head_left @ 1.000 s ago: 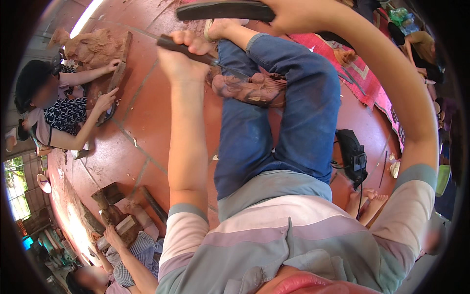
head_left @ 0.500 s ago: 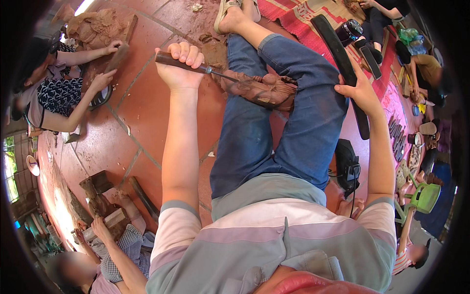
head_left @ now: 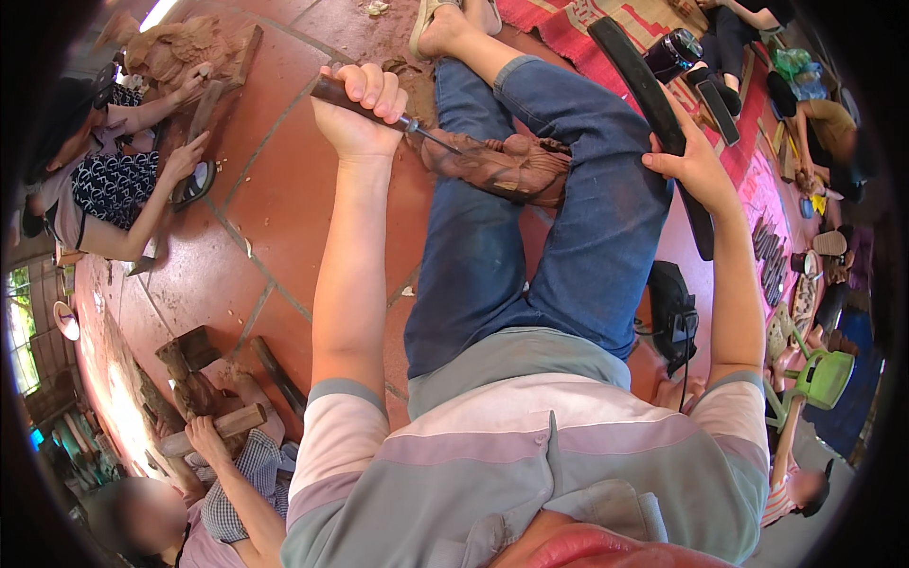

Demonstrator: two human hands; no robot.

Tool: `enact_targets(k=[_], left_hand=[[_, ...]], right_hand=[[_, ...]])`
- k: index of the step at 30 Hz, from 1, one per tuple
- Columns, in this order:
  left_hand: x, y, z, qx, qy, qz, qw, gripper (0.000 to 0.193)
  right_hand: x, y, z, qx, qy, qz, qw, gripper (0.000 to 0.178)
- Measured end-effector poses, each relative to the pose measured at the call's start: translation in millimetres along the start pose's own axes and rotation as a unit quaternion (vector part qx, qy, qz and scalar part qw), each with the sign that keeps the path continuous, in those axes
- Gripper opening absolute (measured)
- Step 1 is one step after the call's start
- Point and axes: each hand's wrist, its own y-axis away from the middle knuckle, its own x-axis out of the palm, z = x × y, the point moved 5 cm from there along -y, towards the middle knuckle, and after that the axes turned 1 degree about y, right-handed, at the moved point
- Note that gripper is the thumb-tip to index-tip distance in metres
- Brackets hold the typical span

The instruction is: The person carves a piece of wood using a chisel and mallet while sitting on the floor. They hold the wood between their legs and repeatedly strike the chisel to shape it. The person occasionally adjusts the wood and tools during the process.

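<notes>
Head view, current state: your left hand is closed in a full fist around the dark wooden handle of a chisel. The metal tip rests against the brown wood carving, which lies between your legs at the bent knee of your blue jeans.

Your right hand is wrapped around a long, flat black mallet. Compared with a second ago, the mallet has come down from high above the carving and now slants off to the right of your knee, its far end pointing toward the red mat. Half a second ago it already lay on that side; since then it has shifted only slightly. The chisel has stayed on the carving throughout. Judged from this, a stroke is over or the mallet is being drawn back; the blade remains seated at the same spot.

Surroundings: the floor is red-brown tile with wood chips near your sandalled foot. A black pouch lies just beside your right thigh. To your left, one person works on a large carving; lower left, another person holds a wooden mallet over a carved block. More people sit along the right edge.

Obstruction: your raised right knee lies between the mallet and the chisel handle.
</notes>
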Motion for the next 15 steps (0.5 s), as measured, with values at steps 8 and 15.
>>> enact_targets(k=[8,15], left_hand=[[68.0,-1.1,23.1,-0.070,-0.176,0.030,0.982,0.052],[39.9,-12.9,-14.4,-0.033,-0.011,0.009,0.999,0.047]], right_hand=[[1.9,2.3,-3.0,-0.025,0.004,-0.008,1.000,0.091],[1.8,5.2,-4.5,-0.041,0.000,-0.020,0.999,0.091]])
